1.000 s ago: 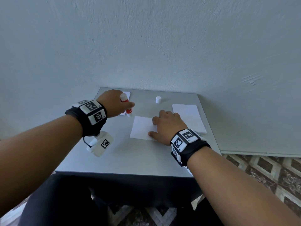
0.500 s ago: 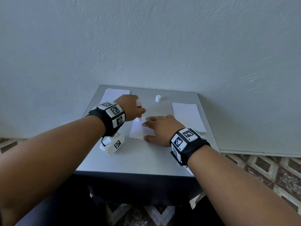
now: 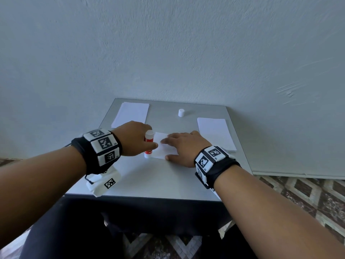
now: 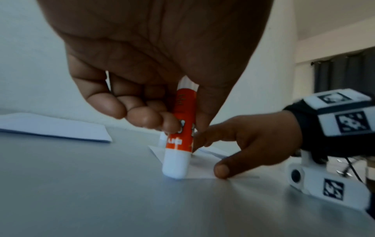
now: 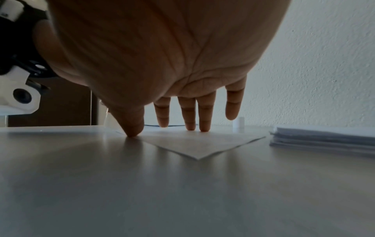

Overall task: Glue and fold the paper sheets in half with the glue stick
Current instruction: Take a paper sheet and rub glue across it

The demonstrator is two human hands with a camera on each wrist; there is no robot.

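A grey table (image 3: 149, 182) stands against a pale wall (image 3: 168, 53).

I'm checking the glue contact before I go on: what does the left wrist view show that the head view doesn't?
Only the left wrist view shows the glue stick's lower white end down at the near left corner of the paper sheet, and the left hand's fingers curled round its red barrel.

Only the head view shows the white cap standing apart at the back and the paper stack on the right.

Both show the right hand flat on the sheet, and the left paper pile.
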